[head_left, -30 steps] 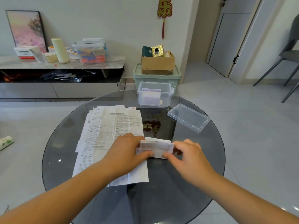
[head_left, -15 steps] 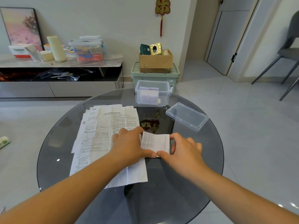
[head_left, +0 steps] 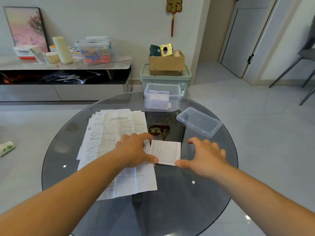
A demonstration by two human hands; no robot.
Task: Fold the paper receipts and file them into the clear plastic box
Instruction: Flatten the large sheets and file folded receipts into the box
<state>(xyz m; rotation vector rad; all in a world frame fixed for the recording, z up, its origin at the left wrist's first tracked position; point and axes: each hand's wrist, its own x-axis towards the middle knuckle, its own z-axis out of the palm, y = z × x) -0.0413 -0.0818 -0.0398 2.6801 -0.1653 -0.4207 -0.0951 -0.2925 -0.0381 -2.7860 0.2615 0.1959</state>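
A small folded receipt (head_left: 166, 152) lies flat on the round glass table (head_left: 196, 193), just right of a stack of unfolded receipts (head_left: 112, 133). My left hand (head_left: 134, 149) lies on the stack with its thumb tip on the folded receipt's near left corner. My right hand (head_left: 204, 155) is spread, its thumb tip touching the near right corner and its fingers lifted off the paper. The clear plastic box (head_left: 162, 97) stands open at the table's far edge with folded papers inside.
The box's clear lid (head_left: 199, 121) lies upside down on the table to the right of the box. Beyond the table stand a green crate (head_left: 144, 80) with a cardboard box on it, a low cabinet (head_left: 64, 92) and a grey chair (head_left: 305, 57).
The receipt was held folded narrow between both hands, then laid flat and pressed. My right hand has now drawn off to the right, leaving only its thumb at the corner.
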